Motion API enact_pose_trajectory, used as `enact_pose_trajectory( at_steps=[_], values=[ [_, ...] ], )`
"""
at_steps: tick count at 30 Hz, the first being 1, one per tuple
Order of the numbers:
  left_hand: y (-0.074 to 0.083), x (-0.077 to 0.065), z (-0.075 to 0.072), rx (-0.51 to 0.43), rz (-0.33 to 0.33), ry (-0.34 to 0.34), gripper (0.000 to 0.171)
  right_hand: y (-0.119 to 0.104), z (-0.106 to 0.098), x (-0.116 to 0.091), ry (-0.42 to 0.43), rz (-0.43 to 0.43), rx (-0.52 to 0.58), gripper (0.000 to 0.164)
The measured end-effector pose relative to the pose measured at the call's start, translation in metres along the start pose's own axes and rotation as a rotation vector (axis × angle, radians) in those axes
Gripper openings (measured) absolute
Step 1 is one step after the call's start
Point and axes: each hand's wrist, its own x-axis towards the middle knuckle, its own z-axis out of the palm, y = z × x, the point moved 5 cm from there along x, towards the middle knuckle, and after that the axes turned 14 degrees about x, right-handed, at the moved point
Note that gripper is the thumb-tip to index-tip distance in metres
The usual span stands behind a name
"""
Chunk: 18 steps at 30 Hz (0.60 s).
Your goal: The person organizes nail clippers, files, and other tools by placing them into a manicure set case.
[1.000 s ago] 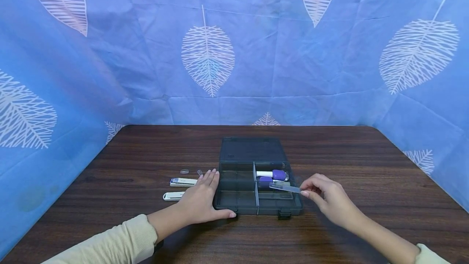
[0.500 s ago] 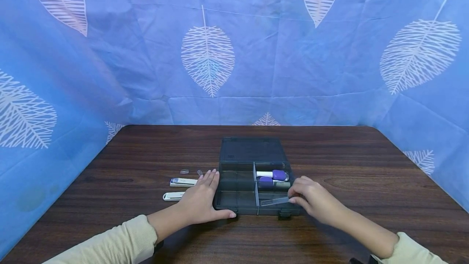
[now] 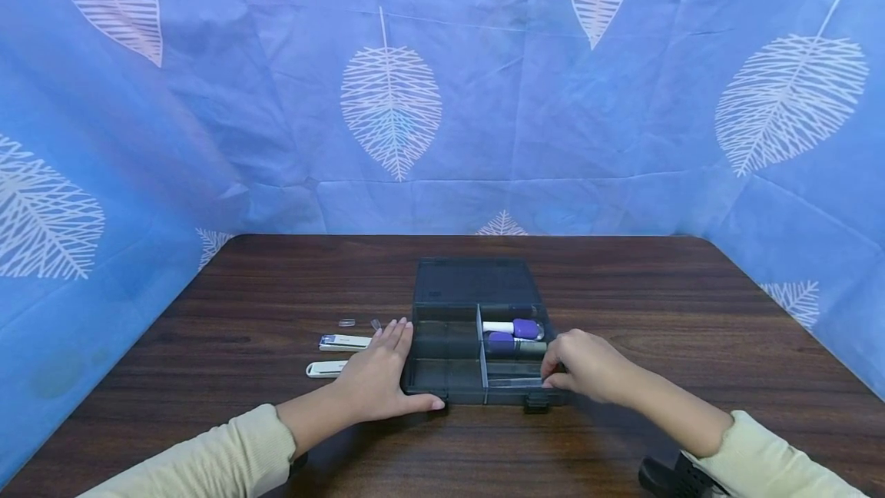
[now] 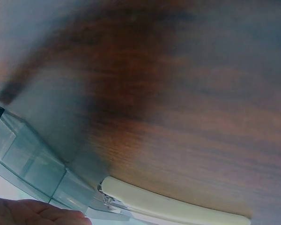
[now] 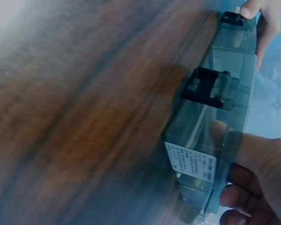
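A dark translucent divided box (image 3: pixel 445 398) lies with its lid folded back on the table. My left hand (image 3: pixel 376 379) rests flat along its left side, fingers straight, thumb at the front edge. My right hand (image 3: pixel 588 367) reaches into the front right compartment and pinches the end of a clear, flat nail file (image 3: pixel 513 383), which lies low along the front wall. Behind it in the right half are two nail polish bottles with purple parts, one (image 3: pixel 528 329) above the other (image 3: pixel 501 343). In the right wrist view, the thumb (image 5: pixel 218 131) shows through the box wall.
Left of the box lie two white nail clippers, one (image 3: pixel 343 342) farther back and one (image 3: pixel 325 369) nearer, both partly behind my left hand. Two small clear pieces lie behind them, one being a flat chip (image 3: pixel 347 323). Black latches, like this one (image 3: pixel 536 403), line the box front.
My right hand has moved left and down into the box, bringing the clear nail file from above the rim into the front right compartment. The left hand has stayed in place.
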Motion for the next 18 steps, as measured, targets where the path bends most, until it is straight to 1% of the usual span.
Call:
enact_pose_trajectory(
  at_steps=[4,9,13,15,16,18],
  values=[
    [-0.0004,0.0001,-0.0006,0.004,-0.006,-0.008,0.107,0.0015,0.0024,0.0043,-0.019,0.026,-0.052,0.005],
    [-0.0003,0.0006,-0.0005,0.006,-0.003,-0.001,0.107,0.0038,0.0057,0.0081,-0.018,0.020,-0.125,0.006],
    [-0.0001,0.0001,-0.0002,0.000,-0.003,0.001,0.107,0.0050,0.0067,0.0084,-0.012,0.023,-0.107,0.007],
    [0.0001,-0.0003,-0.0001,-0.006,-0.004,-0.001,0.107,0.0048,0.0052,0.0074,0.008,0.018,-0.080,0.007],
    [0.0001,-0.0004,0.0000,-0.007,-0.004,0.000,0.107,0.0051,0.0038,0.0065,0.031,0.015,-0.065,0.006],
    [0.0001,-0.0003,0.0004,-0.008,-0.003,-0.001,0.107,0.0049,-0.0003,0.0042,0.105,-0.001,-0.033,0.004]
  ],
)
